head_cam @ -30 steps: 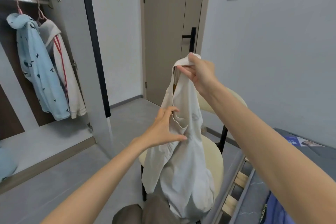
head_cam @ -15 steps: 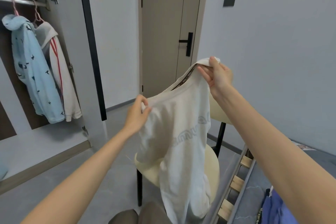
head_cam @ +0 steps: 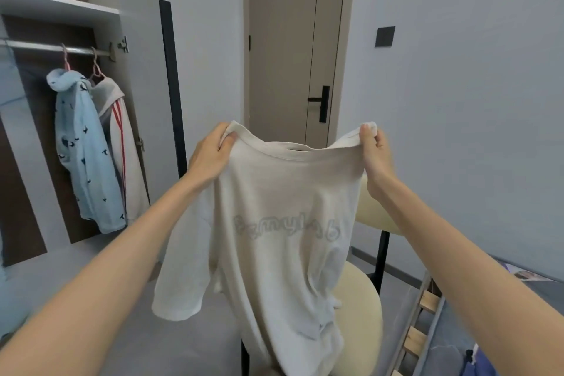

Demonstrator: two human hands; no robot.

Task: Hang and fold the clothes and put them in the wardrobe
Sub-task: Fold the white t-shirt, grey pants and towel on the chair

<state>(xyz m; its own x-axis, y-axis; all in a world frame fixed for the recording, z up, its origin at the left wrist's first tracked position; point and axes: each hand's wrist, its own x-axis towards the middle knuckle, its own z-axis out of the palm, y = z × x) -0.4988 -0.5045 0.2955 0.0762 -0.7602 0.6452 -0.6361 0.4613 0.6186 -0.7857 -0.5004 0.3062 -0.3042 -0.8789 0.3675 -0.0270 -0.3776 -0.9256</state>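
I hold a cream T-shirt (head_cam: 283, 223) with faint lettering spread out in front of me, hanging down over a chair. My left hand (head_cam: 210, 156) pinches its left shoulder near the collar. My right hand (head_cam: 374, 149) pinches the right shoulder at the same height. The open wardrobe (head_cam: 61, 9) is at the left, with a rail (head_cam: 45, 47) carrying a light blue patterned shirt (head_cam: 84, 156) and a white top with red stripes (head_cam: 125, 143) on pink hangers.
A cream chair (head_cam: 366, 320) with black legs stands directly below the shirt. A bed frame with wooden slats (head_cam: 418, 323) and a blue garment (head_cam: 479, 363) lie at the lower right. A closed door (head_cam: 293, 40) is straight ahead. Grey floor (head_cam: 116, 259) lies before the wardrobe.
My left hand moved up to the shirt's left shoulder and took hold. Both hands drew apart, so the bunched shirt now hangs spread flat.
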